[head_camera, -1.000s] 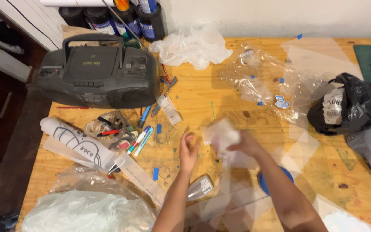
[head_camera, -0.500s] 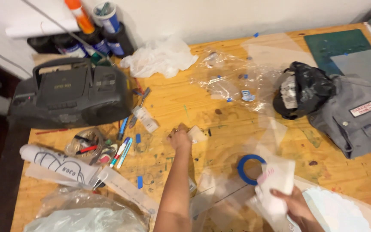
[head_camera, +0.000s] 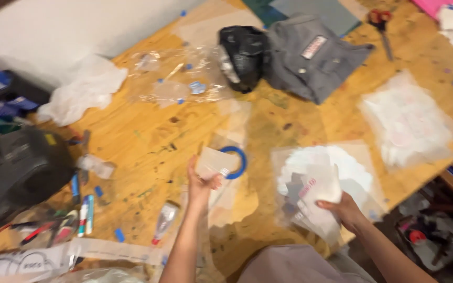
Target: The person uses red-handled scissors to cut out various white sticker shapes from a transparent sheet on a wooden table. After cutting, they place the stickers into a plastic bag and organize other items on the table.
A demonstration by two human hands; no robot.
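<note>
Looking down: a cluttered pale wooden worktable [head_camera: 148,131], seen from a head camera; the frame is motion-blurred.
Left hand: the left hand [head_camera: 201,181] is near the centre of the view, fingers curled around a small translucent plastic sheet [head_camera: 212,161], thumb on top.
Right hand: the right hand [head_camera: 345,208] is at about 4 o'clock from the centre, pinching a small white plastic bag with faint red print [head_camera: 318,189] by its lower edge.
Beneath the bag: a round white scalloped paper doily in a clear sleeve [head_camera: 342,167], lying flat just under the held bag.
Beside the sheet: a blue tape ring [head_camera: 241,157] at 3 o'clock of the left hand, partly covered by the sheet.
Handling, sheet: likely very light, thin and floppy, smooth enough to slip; a thumb-and-finger pinch at an edge or corner looks safest.
Handling, bag: likely light, soft and crinkly, apt to sag or crease; best held by an edge, as now.
Far side: a black plastic bag [head_camera: 245,50] and a folded grey garment [head_camera: 310,57] at 12 to 1 o'clock.
Left edge: a dark portable radio [head_camera: 17,167] at 9 o'clock, with coloured markers [head_camera: 82,212] just beside it.
</note>
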